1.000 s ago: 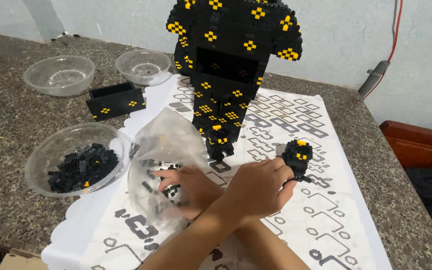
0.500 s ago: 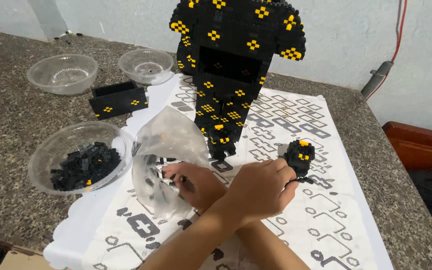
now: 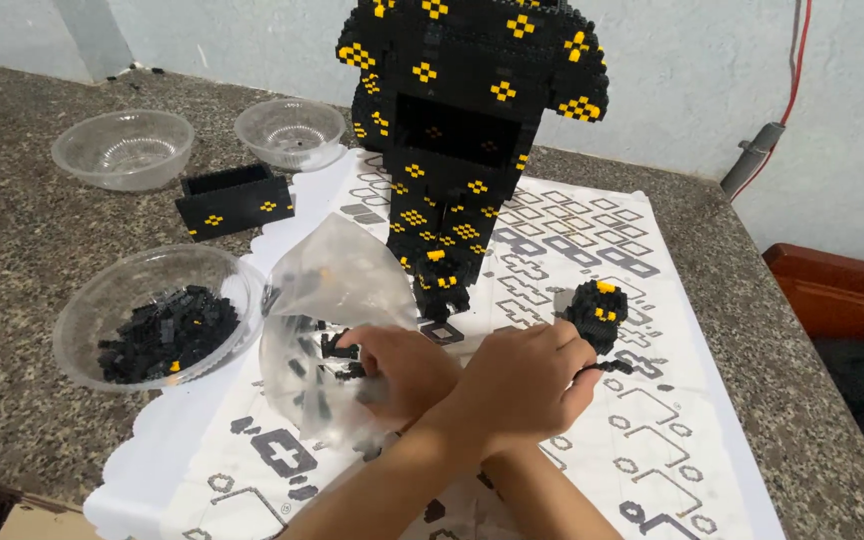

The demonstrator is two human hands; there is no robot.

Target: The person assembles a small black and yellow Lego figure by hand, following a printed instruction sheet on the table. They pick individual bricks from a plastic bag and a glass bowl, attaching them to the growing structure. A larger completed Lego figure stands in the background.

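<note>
Both crossed hands stay; bag (image 3: pixel 327 330) tilted upright.

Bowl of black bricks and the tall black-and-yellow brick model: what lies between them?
In the head view, a crumpled clear plastic bag lies between the bowl and the model, resting on the printed paper sheet.

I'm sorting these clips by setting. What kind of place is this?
Probably a home or small workshop corner used for brick building: a speckled stone counter against a plain painted wall, with a tall black-and-yellow brick model and clear bowls of loose bricks.
</note>
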